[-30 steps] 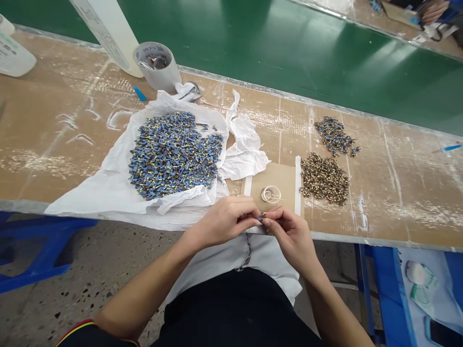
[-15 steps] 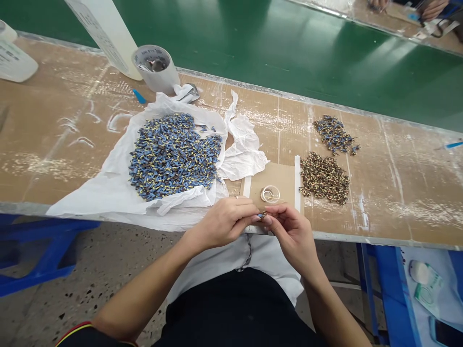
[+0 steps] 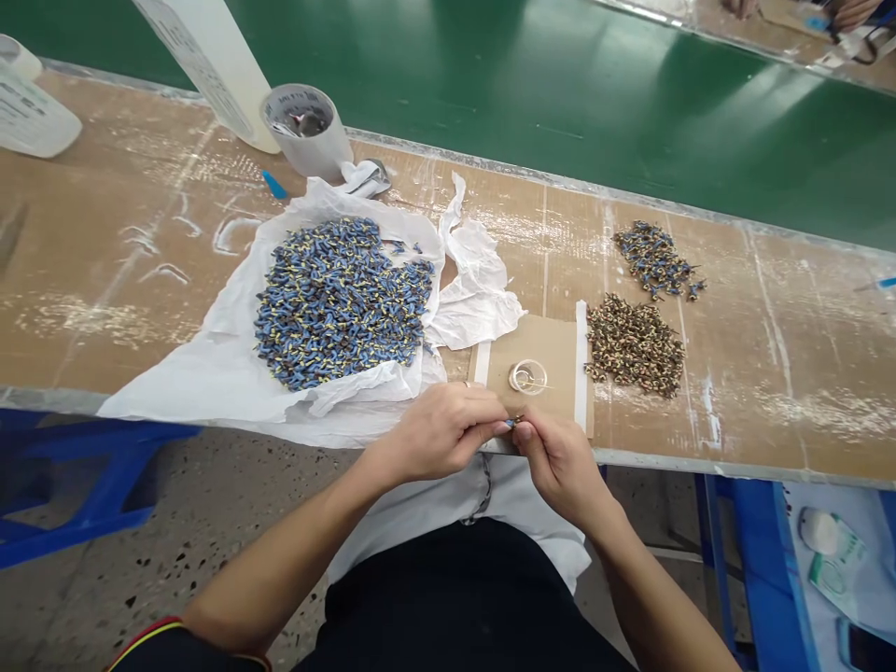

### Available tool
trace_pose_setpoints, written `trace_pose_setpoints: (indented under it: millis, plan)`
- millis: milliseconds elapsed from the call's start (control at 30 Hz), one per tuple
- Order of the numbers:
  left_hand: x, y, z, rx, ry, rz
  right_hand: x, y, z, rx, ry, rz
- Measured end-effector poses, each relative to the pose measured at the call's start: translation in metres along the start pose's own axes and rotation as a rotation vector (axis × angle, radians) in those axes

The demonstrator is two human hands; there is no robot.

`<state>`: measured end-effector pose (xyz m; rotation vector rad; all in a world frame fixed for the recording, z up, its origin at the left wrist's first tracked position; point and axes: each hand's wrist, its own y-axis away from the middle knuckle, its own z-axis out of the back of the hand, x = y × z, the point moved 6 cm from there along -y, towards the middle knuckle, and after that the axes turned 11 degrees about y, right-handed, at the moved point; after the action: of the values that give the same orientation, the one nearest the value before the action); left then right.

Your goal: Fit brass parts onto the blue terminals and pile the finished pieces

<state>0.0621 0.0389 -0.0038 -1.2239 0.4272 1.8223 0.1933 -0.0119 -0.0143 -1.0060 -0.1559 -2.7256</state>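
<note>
Close to the table's front edge, my left hand (image 3: 448, 425) pinches a tiny blue and brown piece (image 3: 513, 423) between thumb and fingers. My right hand (image 3: 560, 457) is closed on the other end of that piece, its fingers curled; the piece is too small to make out its kind. Just beyond my hands a small clear cup (image 3: 527, 376) with a thin stick in it stands on a cardboard sheet (image 3: 553, 338). To the left, a big heap of blue, yellow and brown pieces (image 3: 343, 303) lies on white paper (image 3: 210, 373).
On the right lie a pile of brown and cream pieces (image 3: 634, 345) and a smaller bluish pile (image 3: 656, 259). A wide tape roll (image 3: 308, 131) and a white bottle (image 3: 210, 70) stand at back left. A co-worker's hands (image 3: 854, 11) show at far right.
My right hand's fingers have curled in tighter around the small piece. My left hand keeps its pinch. The whole view has shifted slightly.
</note>
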Motion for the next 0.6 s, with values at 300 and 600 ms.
trace_pose_setpoints:
  millis: [300,600]
  plan:
    - [-0.001,0.002,-0.003,0.013,-0.055,-0.05,0.004,0.0,-0.004,-0.022,0.191,0.115]
    - [0.0,0.004,-0.004,0.001,-0.108,-0.052,0.01,-0.003,-0.006,-0.033,0.284,0.151]
